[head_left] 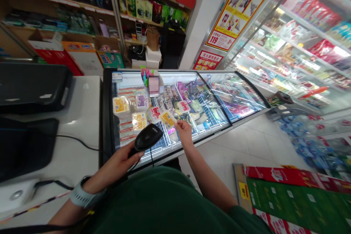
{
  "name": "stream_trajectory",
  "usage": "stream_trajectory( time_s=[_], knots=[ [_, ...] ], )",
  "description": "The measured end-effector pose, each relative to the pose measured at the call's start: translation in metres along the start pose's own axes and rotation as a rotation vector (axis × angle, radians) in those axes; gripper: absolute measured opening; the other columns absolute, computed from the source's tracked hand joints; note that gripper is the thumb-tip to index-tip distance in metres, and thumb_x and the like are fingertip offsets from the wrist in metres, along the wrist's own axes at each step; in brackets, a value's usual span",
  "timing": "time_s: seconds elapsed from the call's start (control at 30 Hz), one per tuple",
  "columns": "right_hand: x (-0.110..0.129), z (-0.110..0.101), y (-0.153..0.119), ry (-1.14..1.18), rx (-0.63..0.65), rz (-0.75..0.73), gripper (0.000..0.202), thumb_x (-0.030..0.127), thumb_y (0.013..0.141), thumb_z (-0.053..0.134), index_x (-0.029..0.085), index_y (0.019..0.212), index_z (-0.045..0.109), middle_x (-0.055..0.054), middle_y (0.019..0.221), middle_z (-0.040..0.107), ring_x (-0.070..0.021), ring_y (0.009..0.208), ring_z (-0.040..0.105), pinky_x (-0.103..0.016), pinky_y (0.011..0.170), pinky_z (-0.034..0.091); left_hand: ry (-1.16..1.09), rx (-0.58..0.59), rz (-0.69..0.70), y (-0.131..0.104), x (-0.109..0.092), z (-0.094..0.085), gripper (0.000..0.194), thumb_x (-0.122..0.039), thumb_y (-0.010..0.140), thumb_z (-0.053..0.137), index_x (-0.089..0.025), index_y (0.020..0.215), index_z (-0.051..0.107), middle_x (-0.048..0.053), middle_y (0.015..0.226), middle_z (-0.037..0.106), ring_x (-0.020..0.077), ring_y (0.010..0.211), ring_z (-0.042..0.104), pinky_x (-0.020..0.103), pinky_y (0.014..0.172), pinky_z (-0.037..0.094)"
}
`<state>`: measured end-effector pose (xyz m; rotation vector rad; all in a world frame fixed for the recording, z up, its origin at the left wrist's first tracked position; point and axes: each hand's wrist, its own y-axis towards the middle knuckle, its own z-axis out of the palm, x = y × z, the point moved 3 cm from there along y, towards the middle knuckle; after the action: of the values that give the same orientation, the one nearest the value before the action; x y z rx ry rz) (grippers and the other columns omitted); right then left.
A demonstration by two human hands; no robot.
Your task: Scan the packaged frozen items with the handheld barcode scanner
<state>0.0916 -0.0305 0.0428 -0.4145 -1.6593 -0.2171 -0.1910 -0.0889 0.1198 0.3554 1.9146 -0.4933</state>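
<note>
Scanner (148, 137) in left hand (128, 158), yellow-labelled pack (168, 119) in right hand (184, 131)

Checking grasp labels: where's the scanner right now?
Head view, a little left of and below centre: the scanner is in the left hand, seen against the freezer, just below a yellow pack.

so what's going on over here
A person in a green top is at a glass-topped freezer with both hands busy. The left hand grips a black handheld scanner, and the right hand holds a yellow-labelled pack by its edge, over the glass. Other packs lie on the freezer top, among them a purple-labelled one and a red-labelled one. Whether the held pack touches the glass is hard to tell.
</note>
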Motion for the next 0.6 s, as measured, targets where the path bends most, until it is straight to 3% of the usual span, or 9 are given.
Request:
stream_trajectory(
  time_s=[0.23, 0.6],
  knots=[
    [0.006, -0.007, -0.017, 0.039, -0.001, -0.037, 0.023, 0.036, 0.071, 0.070, 0.019, 0.086, 0.065, 0.000, 0.076, 0.068, -0.0151, 0.069, 0.062, -0.028, 0.069, 0.051, 0.010, 0.006, 0.074, 0.010, -0.010, 0.011, 0.055, -0.049, 0.085, 0.060, -0.017, 0.130, 0.058, 0.010, 0.128, 0.066, 0.0298, 0.120, 0.059, 0.041, 0.106, 0.044],
    [0.009, -0.007, -0.023, 0.044, -0.005, -0.036, 0.023, 0.037, 0.070, 0.070, 0.020, 0.086, 0.066, 0.000, 0.077, 0.068, -0.0155, 0.070, 0.063, -0.029, 0.071, 0.051, 0.042, 0.007, 0.103, 0.010, -0.008, 0.012, 0.058, -0.048, 0.086, 0.059, -0.017, 0.134, 0.055, 0.011, 0.135, 0.062, 0.0289, 0.121, 0.059, 0.041, 0.107, 0.043]
  ],
)
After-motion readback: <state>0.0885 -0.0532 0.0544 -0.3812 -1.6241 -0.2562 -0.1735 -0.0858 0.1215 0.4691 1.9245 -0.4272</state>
